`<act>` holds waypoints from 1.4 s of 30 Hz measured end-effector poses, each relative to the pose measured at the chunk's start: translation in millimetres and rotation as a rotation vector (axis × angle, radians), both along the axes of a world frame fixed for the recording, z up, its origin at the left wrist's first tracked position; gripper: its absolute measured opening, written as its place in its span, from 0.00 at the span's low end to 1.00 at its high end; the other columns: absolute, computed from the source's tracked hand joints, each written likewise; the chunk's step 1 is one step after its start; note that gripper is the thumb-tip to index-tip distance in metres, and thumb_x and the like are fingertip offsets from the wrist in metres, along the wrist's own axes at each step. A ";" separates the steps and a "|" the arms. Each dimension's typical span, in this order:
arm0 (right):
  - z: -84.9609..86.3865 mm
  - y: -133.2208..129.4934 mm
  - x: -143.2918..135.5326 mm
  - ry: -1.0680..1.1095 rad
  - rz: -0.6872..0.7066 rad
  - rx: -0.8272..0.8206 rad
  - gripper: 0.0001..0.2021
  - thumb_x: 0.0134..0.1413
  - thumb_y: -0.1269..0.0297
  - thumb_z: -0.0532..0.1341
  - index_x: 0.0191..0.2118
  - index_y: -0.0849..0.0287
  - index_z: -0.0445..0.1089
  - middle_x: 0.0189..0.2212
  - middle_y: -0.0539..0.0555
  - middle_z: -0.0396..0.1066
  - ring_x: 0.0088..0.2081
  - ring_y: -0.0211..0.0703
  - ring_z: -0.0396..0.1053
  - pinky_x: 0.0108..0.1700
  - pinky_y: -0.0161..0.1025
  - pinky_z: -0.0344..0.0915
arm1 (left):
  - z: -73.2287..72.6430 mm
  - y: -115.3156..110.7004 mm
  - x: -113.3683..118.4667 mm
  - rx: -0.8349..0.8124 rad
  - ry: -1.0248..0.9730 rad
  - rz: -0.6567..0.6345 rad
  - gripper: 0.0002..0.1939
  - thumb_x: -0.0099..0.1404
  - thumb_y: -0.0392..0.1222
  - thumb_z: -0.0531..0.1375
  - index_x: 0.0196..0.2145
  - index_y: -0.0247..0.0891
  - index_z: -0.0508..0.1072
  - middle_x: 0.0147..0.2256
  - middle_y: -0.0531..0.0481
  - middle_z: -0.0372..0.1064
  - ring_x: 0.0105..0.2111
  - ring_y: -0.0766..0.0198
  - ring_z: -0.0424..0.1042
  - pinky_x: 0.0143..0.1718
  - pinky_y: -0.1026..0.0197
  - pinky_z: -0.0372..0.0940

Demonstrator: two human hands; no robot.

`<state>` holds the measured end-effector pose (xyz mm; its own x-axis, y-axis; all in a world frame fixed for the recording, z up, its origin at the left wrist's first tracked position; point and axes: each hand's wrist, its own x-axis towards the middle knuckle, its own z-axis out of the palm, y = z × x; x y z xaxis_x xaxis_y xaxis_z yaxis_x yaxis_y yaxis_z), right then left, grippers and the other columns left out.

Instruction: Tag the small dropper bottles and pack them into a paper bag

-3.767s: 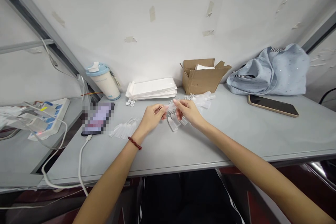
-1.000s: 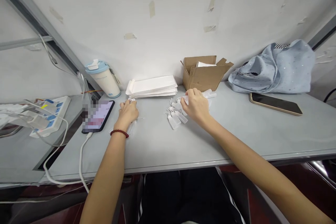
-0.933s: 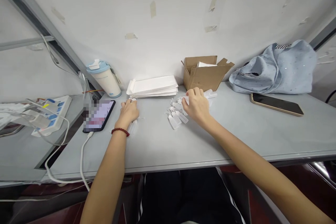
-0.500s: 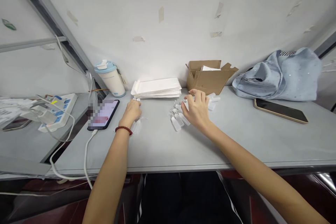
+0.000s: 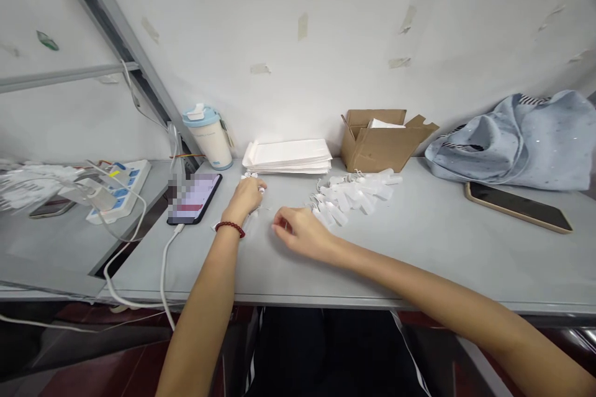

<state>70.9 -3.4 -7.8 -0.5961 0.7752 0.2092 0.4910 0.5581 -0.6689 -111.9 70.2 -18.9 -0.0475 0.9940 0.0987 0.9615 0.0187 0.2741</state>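
Your left hand (image 5: 246, 197), 1 item: fingers drawn in narrow, a whitish bit showing at the tips, too small to tell whether gripped or merely touched. Your right hand (image 5: 302, 232), 1 item: fingers curled, thumb near forefinger, held low over the table (image 5: 372, 267); I cannot tell whether anything sits inside. Translucent tags, 2 lots: a loose heap (image 5: 359, 193) just beyond your right hand, in front of the open carton (image 5: 372, 146), and a smaller group (image 5: 252, 222) partly hidden by your left wrist. Small white pieces (image 5: 250, 175), 1 cluster: just past your left knuckles, before the white stack (image 5: 288, 156). Handling notes, by judgement: pinch 1 small piece at a time with fingertips only; lift the left wrist clear of the tags beneath; bring your 2 hands together above bare surface, so that a dropped piece shows.
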 end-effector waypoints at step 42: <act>-0.8 25.1 -25.6 -0.255 -0.047 -0.340 0.15 0.41 0.61 0.61 0.11 0.58 0.60 0.06 0.47 0.60 0.11 0.37 0.63 0.19 0.33 0.59 | 13.5 -3.5 9.5 0.296 -0.437 0.206 0.13 0.54 0.50 0.61 0.25 0.36 0.73 0.28 0.46 0.73 0.32 0.56 0.71 0.37 0.58 0.63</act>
<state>45.3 21.7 -8.6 -0.5579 0.8023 -0.2124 0.6841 0.2996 -0.6651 -102.4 66.8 -5.3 -0.3363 0.8928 0.2997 0.7421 0.0553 0.6680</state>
